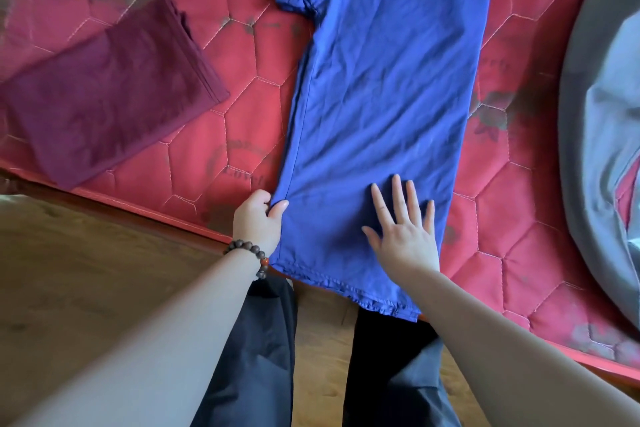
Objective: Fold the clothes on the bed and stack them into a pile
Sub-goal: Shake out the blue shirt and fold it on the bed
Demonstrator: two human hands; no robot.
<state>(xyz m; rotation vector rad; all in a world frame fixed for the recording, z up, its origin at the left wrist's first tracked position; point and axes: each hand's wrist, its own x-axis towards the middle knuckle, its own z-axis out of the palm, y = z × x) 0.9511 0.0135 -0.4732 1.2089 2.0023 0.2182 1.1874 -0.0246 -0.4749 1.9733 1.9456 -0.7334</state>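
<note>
Shirt (381, 97) in blue lies flat along the middle of the bed (214, 135), running from the near edge toward 12 o'clock, one short sleeve showing on its left near the top and its hem hanging slightly over the mattress edge at 6 o'clock. The left hand (258, 222) pinches the shirt's left side seam close to the hem, thumb on top of the cloth and fingers curled under it; a beaded bracelet (251, 255) circles that wrist. The right hand (403, 229) lies flat on the lower part of the shirt with fingers straight and spread, pressing the fabric down and grasping nothing. At 9 o'clock from the shirt, well apart from it, a folded maroon garment (110, 97) rests on the red quilted mattress. At 3 o'clock a grey crumpled cloth (602, 135) lies along the right side of the bed. Below the mattress edge, dark trousers (263, 357) and a wooden floor (86, 270) show.
</note>
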